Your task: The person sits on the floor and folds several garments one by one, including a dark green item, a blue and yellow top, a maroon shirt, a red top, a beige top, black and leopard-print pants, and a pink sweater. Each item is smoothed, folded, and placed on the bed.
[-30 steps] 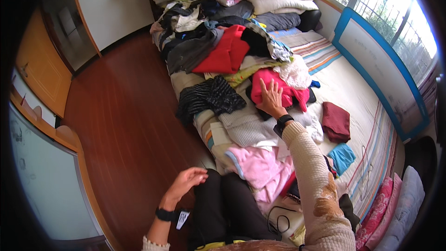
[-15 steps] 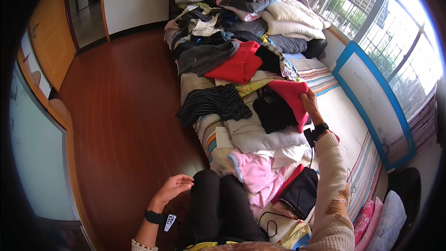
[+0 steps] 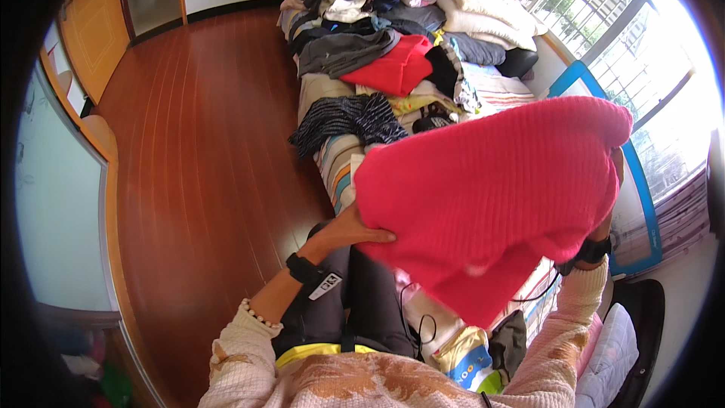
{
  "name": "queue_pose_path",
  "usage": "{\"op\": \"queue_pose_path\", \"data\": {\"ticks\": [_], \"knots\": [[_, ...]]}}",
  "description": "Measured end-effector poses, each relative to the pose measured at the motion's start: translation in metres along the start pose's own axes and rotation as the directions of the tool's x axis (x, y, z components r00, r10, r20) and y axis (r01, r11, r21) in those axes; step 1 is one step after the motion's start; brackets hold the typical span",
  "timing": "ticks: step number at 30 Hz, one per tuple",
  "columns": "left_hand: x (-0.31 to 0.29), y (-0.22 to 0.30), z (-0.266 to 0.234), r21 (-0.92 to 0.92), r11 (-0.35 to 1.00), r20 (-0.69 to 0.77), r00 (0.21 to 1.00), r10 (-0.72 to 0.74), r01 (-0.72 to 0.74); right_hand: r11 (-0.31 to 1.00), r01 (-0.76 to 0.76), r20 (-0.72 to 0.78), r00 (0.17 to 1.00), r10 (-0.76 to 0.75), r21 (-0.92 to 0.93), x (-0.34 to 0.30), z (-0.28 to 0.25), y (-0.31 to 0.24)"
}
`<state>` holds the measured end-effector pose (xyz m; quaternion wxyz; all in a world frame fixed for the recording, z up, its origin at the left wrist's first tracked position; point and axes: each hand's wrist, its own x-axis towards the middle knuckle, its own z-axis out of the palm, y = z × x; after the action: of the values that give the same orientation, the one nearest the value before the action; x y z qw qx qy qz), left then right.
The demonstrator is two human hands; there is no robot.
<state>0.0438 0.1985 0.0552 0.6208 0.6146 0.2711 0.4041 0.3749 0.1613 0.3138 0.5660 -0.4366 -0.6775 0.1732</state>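
Note:
A pink-red ribbed knit garment (image 3: 483, 181) is spread in the air in front of me, above the bed. My left hand (image 3: 349, 230) grips its left edge, the thumb lying over the knit. At the far right edge, my right hand (image 3: 619, 166) holds the other side; its fingers are mostly hidden behind the fabric. The cloth sags between both hands and covers much of the nearer laundry. Just beyond it, a dark striped garment (image 3: 349, 122) lies on the bed's left edge.
Farther up the bed lie a grey garment (image 3: 343, 54), a red garment (image 3: 393, 66) and stacked cream bedding (image 3: 491, 11). A blue-framed panel (image 3: 646, 215) leans by the window on the right. Reddish wood floor (image 3: 204, 143) runs along the left. A thin black cable (image 3: 428, 325) loops near my lap.
The pink-red garment has been lifted off the pile and opened out toward me. My left hand, empty before, has come up and taken its left edge. My view has shifted slightly.

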Motion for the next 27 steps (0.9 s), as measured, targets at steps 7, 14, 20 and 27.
{"op": "queue_pose_path", "data": {"ticks": [7, 14, 20, 27], "knots": [[-0.145, 0.065, 0.005, -0.369, 0.892, -0.157, 0.928, -0.337, 0.261, 0.898, -0.272, 0.012, 0.958, 0.285, 0.346, -0.089, 0.019, -0.019], [-0.215, 0.017, -0.03, -0.529, 0.762, -0.205, 0.815, -0.542, 0.374, 0.924, 0.164, 0.51, 0.86, 0.038, -0.346, -0.175, 0.034, 0.104], [-0.246, -0.089, -0.045, -0.25, 0.808, -0.359, 0.725, -0.589, 0.533, 0.349, -0.899, 0.428, 0.216, 0.878, -0.264, -0.257, 0.061, 0.19], [-0.23, -0.044, -0.044, -0.368, 0.513, -0.128, 0.504, -0.854, 0.776, 0.417, -0.731, 0.365, 0.242, 0.899, -0.541, -0.277, 0.078, 0.182]]}}
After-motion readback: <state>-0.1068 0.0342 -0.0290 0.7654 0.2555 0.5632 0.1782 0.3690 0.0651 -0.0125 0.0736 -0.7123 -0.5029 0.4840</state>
